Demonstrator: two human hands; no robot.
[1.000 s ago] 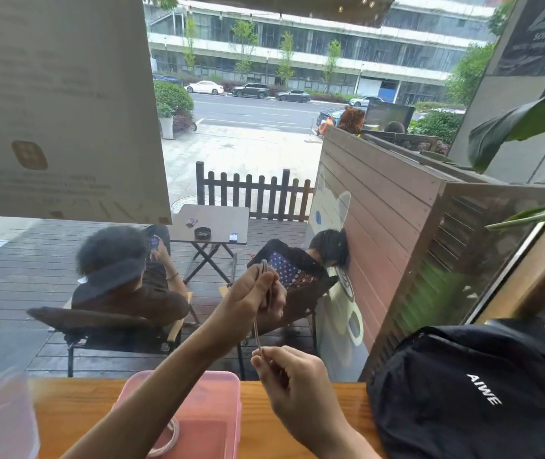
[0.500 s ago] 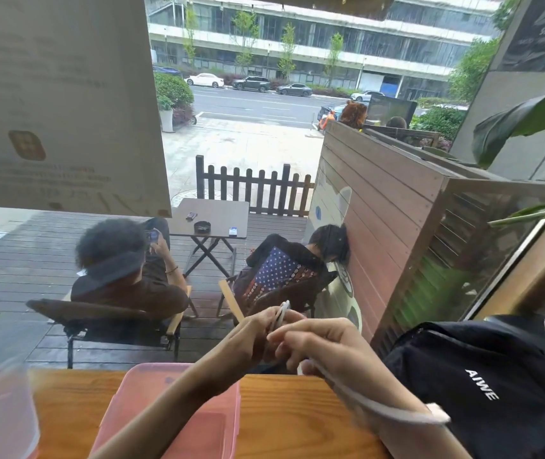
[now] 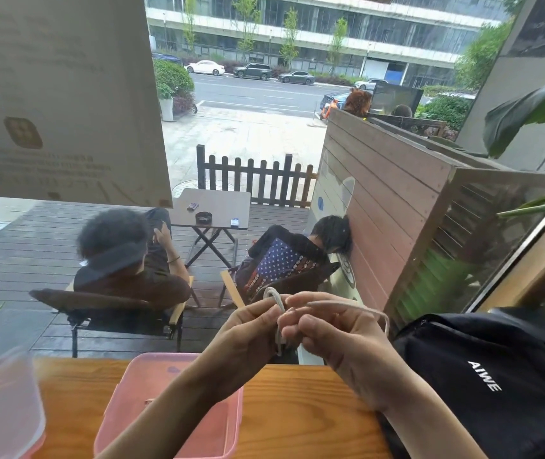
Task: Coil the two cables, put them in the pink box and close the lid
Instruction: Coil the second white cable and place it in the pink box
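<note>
The left hand (image 3: 248,329) pinches the gathered turns of a thin white cable (image 3: 277,313). The right hand (image 3: 327,329) grips the loose length, which arcs right and hangs down. Both hands are held above the bench (image 3: 304,409). The cable appears light, limp and springy; turns probably loosen if released. Grip across the whole bundle. The pink box (image 3: 171,392) stands open below the left forearm.

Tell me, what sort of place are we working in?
Likely a café window counter: a wooden counter faces glass onto a deck where people sit at a small table with an ashtray, a street beyond.
</note>
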